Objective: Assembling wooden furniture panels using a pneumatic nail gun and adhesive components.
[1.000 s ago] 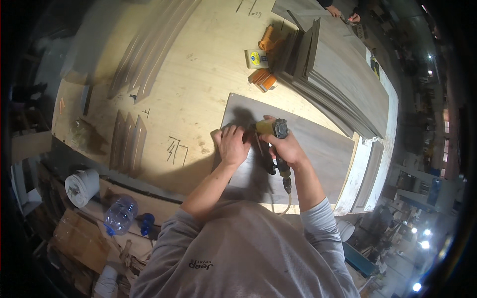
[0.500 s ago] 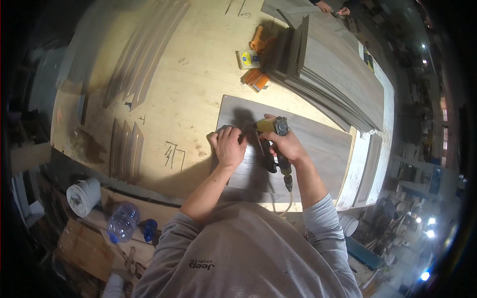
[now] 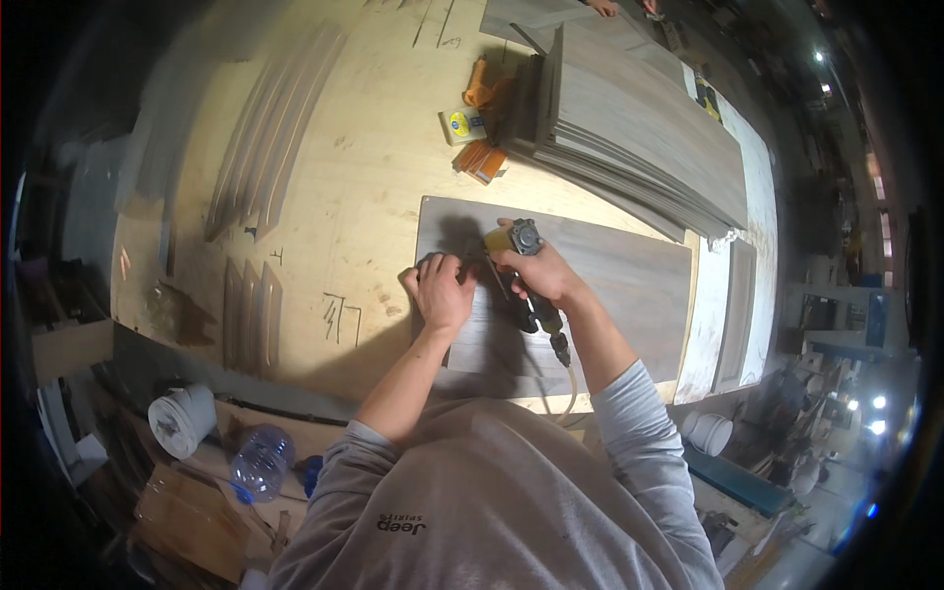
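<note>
A flat grey wood-grain panel (image 3: 619,295) lies on the pale worktable in front of me. My left hand (image 3: 442,290) bends its fingers over the panel's left edge and grips there; its fingertips are partly hidden. In my right hand (image 3: 541,273) is a pneumatic nail gun (image 3: 511,238), its yellowish head over the panel's left part and its handle slanting toward me. A pale air hose (image 3: 572,388) runs from the handle's end toward my body. Shadow covers the panel between my hands, so the gun's tip is hard to make out.
A stack of grey panels (image 3: 639,108) stands at the far right. Beside it lie an orange tool (image 3: 478,84), a small box (image 3: 462,126) and orange packs (image 3: 479,162). Narrow strips (image 3: 270,138) lie at left. Another person's hand (image 3: 602,8) shows at the top edge.
The whole view has shifted slightly, so most of the worktable appears farther left. Both hands keep their holds, and the nail gun stays over the same part of the panel.
</note>
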Demonstrator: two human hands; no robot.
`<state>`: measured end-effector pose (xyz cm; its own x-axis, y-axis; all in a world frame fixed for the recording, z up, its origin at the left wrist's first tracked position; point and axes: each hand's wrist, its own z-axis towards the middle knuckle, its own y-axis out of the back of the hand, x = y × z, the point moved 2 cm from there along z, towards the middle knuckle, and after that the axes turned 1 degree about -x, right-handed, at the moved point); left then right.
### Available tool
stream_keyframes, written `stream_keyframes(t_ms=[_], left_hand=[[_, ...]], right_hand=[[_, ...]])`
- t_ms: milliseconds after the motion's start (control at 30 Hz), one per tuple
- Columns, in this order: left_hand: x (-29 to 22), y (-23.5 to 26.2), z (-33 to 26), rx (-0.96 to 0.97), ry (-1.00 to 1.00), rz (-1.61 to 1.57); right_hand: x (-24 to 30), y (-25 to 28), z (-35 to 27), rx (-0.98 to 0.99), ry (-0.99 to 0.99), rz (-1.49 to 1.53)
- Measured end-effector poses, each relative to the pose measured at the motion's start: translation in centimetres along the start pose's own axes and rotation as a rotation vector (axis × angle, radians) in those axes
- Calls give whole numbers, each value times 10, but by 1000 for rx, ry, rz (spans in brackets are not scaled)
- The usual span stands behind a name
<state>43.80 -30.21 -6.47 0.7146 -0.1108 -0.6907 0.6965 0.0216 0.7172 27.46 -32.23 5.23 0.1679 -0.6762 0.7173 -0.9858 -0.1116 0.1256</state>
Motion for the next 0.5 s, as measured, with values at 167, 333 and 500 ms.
stream_keyframes(t_ms=[167,333,500], left_hand=[[1,5,-13,42,24,-32],[8,50,-87,401,-345,55],[10,53,-113,515,-418,156]], right_hand=[[-10,8,-53,-84,107,11],[-69,35,-132,-81,101,95],[-145,74,-188,-216,40,142]])
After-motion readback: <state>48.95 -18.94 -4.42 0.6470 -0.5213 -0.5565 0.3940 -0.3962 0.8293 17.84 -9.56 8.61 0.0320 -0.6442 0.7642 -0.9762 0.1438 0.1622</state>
